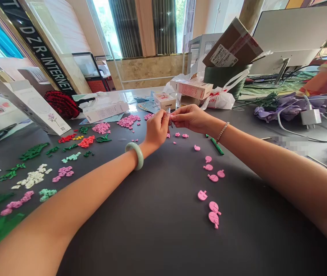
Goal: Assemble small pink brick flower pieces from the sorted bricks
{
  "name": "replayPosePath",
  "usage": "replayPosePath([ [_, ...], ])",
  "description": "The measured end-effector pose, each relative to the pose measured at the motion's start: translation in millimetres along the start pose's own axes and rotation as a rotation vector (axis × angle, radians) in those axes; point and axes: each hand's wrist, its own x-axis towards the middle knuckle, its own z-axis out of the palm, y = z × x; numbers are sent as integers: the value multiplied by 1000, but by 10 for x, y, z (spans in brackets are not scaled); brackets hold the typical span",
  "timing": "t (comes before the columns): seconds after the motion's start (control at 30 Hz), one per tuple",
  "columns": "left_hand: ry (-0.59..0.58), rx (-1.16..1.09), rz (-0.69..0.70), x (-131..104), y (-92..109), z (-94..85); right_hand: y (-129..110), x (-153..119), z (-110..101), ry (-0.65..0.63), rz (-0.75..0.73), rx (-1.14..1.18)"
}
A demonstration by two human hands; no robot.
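Both my hands meet over the far middle of the dark table. My left hand point(158, 126) is closed in a pinch on a small greyish thing that I cannot make out. Touching it from the right, my right hand point(189, 117) pinches a tiny pink piece point(171, 117), mostly hidden by the fingers. Below and right of the hands lie several pink round pieces with tabs point(213, 207). A dark green stick point(217, 147) rests under my right wrist. Small pink pieces point(177, 134) lie just beyond it, near the hands.
Piles of green point(33, 151), white point(33, 177), red point(86, 142) and pink pieces point(128, 121) cover the left side. A white box point(37, 107) stands at the left. Farther back are small boxes point(192, 89), a plastic bag point(219, 98), purple flowers point(288, 107), a charger point(311, 117) and a monitor point(293, 34).
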Motion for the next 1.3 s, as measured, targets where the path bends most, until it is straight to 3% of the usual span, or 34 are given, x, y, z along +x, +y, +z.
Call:
replayPosePath([
  [0.17, -16, -7, -79, -8, -11, 14, 67, 13, 9, -40, -30, 25],
  [0.33, -68, -8, -122, -1, -37, 25, 89, 30, 16, 12, -29, 7],
  [0.53, -2, 71, -74, 12, -83, 30, 83, 32, 61, 95, -38, 18],
  [0.97, -76, -214, -165, 12, -173, 61, 47, 4, 45, 44, 15, 58],
  [1.3, -77, -196, -138, -7, -132, 57, 27, 0, 48, 52, 44, 28],
])
